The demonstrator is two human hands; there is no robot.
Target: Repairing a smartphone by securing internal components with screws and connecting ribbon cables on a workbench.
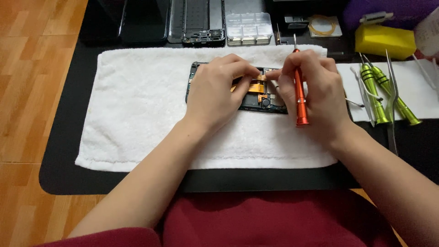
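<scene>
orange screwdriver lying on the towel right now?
No, the orange screwdriver is held in the right hand, above the opened phone.

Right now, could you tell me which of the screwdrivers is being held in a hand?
The orange screwdriver, gripped in the right hand over the opened phone. The two green screwdrivers lie untouched on the white sheet to the right.
</scene>
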